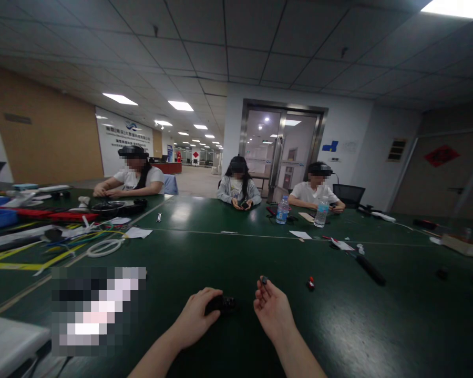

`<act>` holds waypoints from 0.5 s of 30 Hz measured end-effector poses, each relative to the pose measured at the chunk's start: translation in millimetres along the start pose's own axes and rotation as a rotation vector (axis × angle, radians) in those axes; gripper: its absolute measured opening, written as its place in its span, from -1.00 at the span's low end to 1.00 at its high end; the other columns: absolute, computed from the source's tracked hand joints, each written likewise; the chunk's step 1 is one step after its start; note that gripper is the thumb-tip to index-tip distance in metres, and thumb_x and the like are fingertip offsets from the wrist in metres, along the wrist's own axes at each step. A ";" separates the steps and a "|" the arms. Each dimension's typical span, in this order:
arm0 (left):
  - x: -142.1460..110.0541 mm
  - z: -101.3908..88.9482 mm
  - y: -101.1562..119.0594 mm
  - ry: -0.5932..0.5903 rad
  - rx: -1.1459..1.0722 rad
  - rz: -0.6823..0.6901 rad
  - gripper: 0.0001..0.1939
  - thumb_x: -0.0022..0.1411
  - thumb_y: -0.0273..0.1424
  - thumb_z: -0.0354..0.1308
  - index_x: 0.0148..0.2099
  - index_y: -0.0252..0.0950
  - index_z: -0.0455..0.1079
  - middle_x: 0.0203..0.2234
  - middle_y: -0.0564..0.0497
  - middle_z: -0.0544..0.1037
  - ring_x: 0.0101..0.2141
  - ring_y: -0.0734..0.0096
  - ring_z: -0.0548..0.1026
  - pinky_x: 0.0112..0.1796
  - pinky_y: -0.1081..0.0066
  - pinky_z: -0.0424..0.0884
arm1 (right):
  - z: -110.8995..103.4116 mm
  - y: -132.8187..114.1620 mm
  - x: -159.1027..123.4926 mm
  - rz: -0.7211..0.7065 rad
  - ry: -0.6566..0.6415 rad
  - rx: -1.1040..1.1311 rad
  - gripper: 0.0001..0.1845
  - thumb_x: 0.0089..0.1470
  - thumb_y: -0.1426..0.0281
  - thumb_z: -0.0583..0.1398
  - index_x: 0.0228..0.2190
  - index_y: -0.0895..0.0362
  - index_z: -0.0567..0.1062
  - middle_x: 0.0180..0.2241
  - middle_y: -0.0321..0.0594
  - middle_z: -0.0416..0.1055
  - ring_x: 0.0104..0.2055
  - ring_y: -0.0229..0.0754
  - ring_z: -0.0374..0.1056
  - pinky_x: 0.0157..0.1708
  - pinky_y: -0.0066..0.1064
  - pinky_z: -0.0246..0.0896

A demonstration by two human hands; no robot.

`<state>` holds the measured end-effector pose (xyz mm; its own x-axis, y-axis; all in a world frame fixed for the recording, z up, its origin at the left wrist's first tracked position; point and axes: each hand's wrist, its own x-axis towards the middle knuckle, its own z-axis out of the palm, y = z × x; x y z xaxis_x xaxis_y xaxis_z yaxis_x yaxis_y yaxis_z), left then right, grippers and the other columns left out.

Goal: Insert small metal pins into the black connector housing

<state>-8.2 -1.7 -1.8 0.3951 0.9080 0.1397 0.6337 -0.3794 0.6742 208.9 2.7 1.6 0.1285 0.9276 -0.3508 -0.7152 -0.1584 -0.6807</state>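
My left hand is wrapped round a small black object that rests on or just above the dark green table. Its far end pokes out beyond my thumb; its kind is not clear. To the right, my right hand is turned palm up. Between thumb and fingertips it pinches a tiny dark piece, too small to name. The two hands are apart. A little red and whitish item lies on the table to the right of my right hand.
At right lies a black rod-shaped item. Two water bottles and paper scraps are farther back. Cables and tools clutter the left, near a white box. Several people sit across the table.
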 end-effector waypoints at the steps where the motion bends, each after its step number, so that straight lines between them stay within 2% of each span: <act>1: -0.2 0.0 -0.4 -0.001 -0.005 -0.001 -0.56 0.08 -0.34 0.02 0.06 -0.15 0.23 -0.03 0.03 0.35 -0.01 0.23 0.27 -0.01 0.28 0.15 | 0.1 -0.3 -0.7 0.004 0.001 0.008 -0.83 -0.03 0.33 0.13 -0.33 0.09 0.42 -0.41 -0.30 0.41 -0.50 -0.33 0.29 -0.50 -0.46 0.20; 15: 0.2 1.2 -4.3 0.011 -0.025 0.022 -0.56 0.09 -0.32 0.04 0.06 -0.14 0.22 -0.04 0.03 0.35 -0.02 0.25 0.29 -0.04 0.29 0.19 | 3.0 -2.4 -6.5 -0.006 0.006 -0.040 -0.83 -0.02 0.32 0.11 -0.33 0.07 0.41 -0.38 -0.27 0.41 -0.47 -0.28 0.31 -0.47 -0.41 0.23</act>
<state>-10.1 -0.1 -5.6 0.4007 0.9017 0.1626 0.6084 -0.3946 0.6886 207.8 -1.9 7.5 0.1372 0.9265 -0.3503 -0.6864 -0.1661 -0.7080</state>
